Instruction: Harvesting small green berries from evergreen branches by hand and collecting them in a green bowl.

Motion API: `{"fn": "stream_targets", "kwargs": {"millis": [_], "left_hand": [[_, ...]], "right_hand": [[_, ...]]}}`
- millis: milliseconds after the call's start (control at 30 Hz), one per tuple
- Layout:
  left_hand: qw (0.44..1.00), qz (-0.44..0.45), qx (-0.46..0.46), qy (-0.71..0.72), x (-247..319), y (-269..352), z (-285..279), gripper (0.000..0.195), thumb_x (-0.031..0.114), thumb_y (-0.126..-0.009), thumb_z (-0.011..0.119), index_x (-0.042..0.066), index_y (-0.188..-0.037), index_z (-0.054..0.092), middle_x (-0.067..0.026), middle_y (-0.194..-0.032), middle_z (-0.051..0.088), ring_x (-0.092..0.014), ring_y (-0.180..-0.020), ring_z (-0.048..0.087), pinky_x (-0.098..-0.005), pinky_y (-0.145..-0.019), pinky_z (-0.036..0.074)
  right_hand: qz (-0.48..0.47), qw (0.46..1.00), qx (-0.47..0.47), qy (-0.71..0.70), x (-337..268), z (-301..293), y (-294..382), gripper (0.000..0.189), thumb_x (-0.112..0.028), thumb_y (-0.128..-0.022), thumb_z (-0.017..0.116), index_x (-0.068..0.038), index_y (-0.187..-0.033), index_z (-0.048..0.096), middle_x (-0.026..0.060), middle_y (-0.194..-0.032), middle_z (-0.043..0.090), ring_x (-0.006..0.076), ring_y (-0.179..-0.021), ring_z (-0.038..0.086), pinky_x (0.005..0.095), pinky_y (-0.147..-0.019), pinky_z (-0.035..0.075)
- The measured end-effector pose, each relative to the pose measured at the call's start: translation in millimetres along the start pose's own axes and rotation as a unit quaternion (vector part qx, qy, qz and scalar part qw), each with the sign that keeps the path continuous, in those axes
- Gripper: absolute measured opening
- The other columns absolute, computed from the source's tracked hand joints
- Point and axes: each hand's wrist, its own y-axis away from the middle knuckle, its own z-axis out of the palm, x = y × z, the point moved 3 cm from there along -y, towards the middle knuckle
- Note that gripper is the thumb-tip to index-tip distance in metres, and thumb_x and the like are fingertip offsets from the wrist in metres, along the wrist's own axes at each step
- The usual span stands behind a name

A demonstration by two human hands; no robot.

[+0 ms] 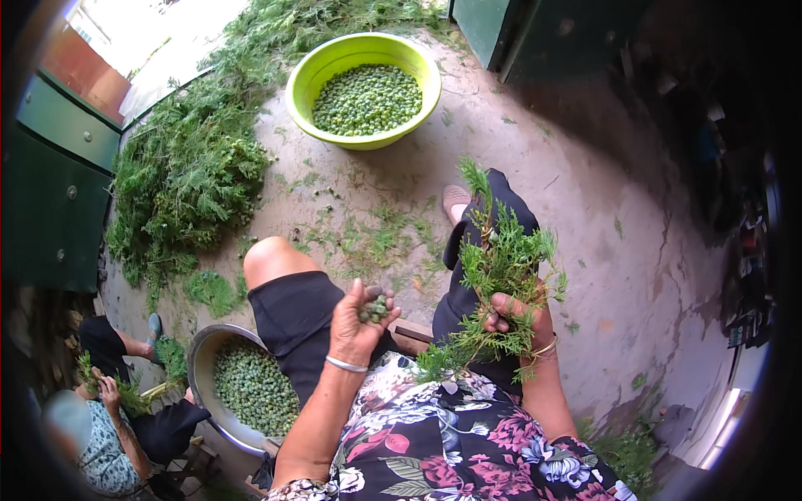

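Observation:
My left hand [360, 322], wearing a pale bracelet, is cupped palm up above my lap, with several small green seed cones [374, 309] in its curled fingers. A leafy sprig of scale-leaved conifer [501, 250], probably arborvitae, is gripped in my right hand [526, 319] above my other leg. Its foliage partly covers those fingers. By my left thigh stands a wide metal basin [203, 360] holding many green cones [257, 388]. Farther forward on the floor, a yellow-green plastic basin [364, 139] also contains a heap of cones [366, 100].
Cut conifer branches [188, 188] lie piled at the left, beside a green metal door [53, 206]. Loose sprigs [376, 238] litter the concrete floor [601, 250]. At lower left a seated person [113, 432] handles a branch. Another green door [482, 28] stands at the top.

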Motion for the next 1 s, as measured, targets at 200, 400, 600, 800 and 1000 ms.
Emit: {"fn": "stream_targets", "kwargs": {"millis": [200,400,600,800,1000], "left_hand": [[0.999,0.023,0.016,-0.026,28.9,-45.5,12.6,0.009,0.008,-0.083,0.063,0.000,-0.086,0.059,-0.0162,-0.092,0.059,-0.033,-0.089,0.058,-0.0544,-0.084,0.049],[0.901,0.336,-0.225,-0.156,171.7,-45.9,216.3,0.048,0.016,-0.083,0.065,0.000,-0.122,0.042,-0.0196,-0.128,0.040,-0.043,-0.113,0.044,-0.0610,-0.089,0.043],[0.900,0.374,-0.223,0.009,210.7,-63.7,224.6,0.039,0.014,-0.090,0.055,-0.009,-0.119,0.042,-0.0226,-0.124,0.043,-0.036,-0.110,0.049,-0.0469,-0.092,0.046],[0.974,0.153,-0.102,-0.135,105.1,-66.4,103.5,0.016,0.014,-0.090,0.052,-0.002,-0.094,0.055,-0.0158,-0.084,0.062,-0.026,-0.076,0.062,-0.0336,-0.066,0.053],[0.976,0.107,-0.068,-0.176,37.2,-17.2,59.6,0.015,0.011,-0.085,0.062,-0.001,-0.093,0.057,-0.0147,-0.084,0.064,-0.023,-0.070,0.064,-0.0298,-0.058,0.052]], "right_hand": [[0.004,1.000,-0.017,-0.012,1.3,-6.4,-2.8,0.017,-0.011,-0.078,0.066,0.001,-0.089,0.059,0.0094,-0.063,0.061,0.0126,-0.046,0.052,0.0238,-0.043,0.041],[-0.006,1.000,-0.006,-0.015,3.9,-5.7,3.3,0.033,-0.007,-0.078,0.064,0.004,-0.107,0.053,0.0108,-0.067,0.057,0.0111,-0.046,0.047,0.0261,-0.044,0.042],[-0.014,1.000,-0.005,-0.003,-1.0,-0.4,4.2,0.029,-0.008,-0.077,0.064,0.004,-0.102,0.055,0.0110,-0.064,0.058,0.0128,-0.046,0.050,0.0267,-0.045,0.044],[-0.004,1.000,-0.005,-0.005,-0.4,3.3,3.6,0.023,-0.008,-0.077,0.065,0.002,-0.096,0.057,0.0100,-0.064,0.060,0.0129,-0.046,0.051,0.0255,-0.044,0.042],[-0.010,1.000,-0.018,0.018,0.9,19.9,1.6,0.010,-0.004,-0.082,0.062,0.001,-0.091,0.060,0.0078,-0.070,0.062,0.0126,-0.060,0.058,0.0224,-0.048,0.043]]}}
